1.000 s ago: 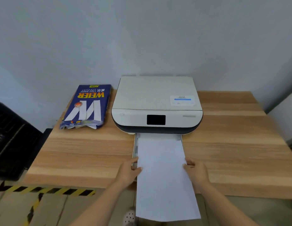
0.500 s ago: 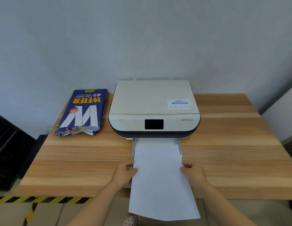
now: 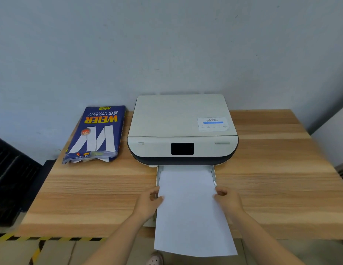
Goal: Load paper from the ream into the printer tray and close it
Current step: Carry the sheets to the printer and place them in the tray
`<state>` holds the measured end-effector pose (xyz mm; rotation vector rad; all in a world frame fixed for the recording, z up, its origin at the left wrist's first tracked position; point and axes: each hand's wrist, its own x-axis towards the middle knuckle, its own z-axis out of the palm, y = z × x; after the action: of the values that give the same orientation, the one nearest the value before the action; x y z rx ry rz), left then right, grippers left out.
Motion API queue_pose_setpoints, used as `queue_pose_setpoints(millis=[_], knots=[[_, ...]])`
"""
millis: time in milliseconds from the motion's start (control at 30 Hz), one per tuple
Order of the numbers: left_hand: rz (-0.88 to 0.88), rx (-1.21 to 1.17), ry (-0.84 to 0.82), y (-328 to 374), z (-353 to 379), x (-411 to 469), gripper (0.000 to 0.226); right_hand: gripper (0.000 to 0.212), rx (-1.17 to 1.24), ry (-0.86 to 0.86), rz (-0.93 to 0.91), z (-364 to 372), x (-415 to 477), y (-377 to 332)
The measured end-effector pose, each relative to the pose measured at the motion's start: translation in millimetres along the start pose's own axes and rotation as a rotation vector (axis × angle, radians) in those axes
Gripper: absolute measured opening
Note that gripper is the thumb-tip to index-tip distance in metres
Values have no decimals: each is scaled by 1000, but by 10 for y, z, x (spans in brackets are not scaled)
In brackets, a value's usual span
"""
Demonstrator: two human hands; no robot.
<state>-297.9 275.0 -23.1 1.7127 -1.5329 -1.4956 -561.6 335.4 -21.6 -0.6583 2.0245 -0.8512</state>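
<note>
- Head view, lower centre of the frame: the left hand [image 3: 147, 202] and the right hand [image 3: 229, 200] each pinch one long side of the paper [image 3: 191, 211], thumbs on top. I judge the two-sided hold is there to keep the sheets square to the slot while they feed.
- The paper's far end lies inside the pulled-out tray [image 3: 214, 175], between its side rails, just below the printer [image 3: 182, 129] at the frame's centre. Its near end hangs past the front edge of the wooden surface [image 3: 90, 197], toward the bottom of the frame, so loading looks unfinished and the tray is not yet shut.
- Each grip is pressed onto a paper edge, fingers curled beneath as far as I can tell.
- Left of centre, the ream [image 3: 97, 133] lies flat beside the printer, its near end torn open, probably to let sheets be drawn out.
- Readable upside down on the blue wrapper: "WEIER" and "copy paper", plus a large white "W".
- The label [image 3: 212, 123] on the printer lid has a blue bar; its writing is too small to read.
</note>
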Motion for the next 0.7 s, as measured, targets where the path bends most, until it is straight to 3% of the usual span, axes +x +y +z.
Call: queue_pose_setpoints(millis=[300, 433, 700], knots=[[16, -67, 133, 38, 42, 55, 27, 24, 60, 58, -8, 72, 6, -73], [8, -40, 33, -78, 62, -97, 43, 24, 44, 14, -6, 64, -107, -29], [43, 46, -64, -363, 84, -376, 45, 39, 30, -25, 0, 28, -358, 273]])
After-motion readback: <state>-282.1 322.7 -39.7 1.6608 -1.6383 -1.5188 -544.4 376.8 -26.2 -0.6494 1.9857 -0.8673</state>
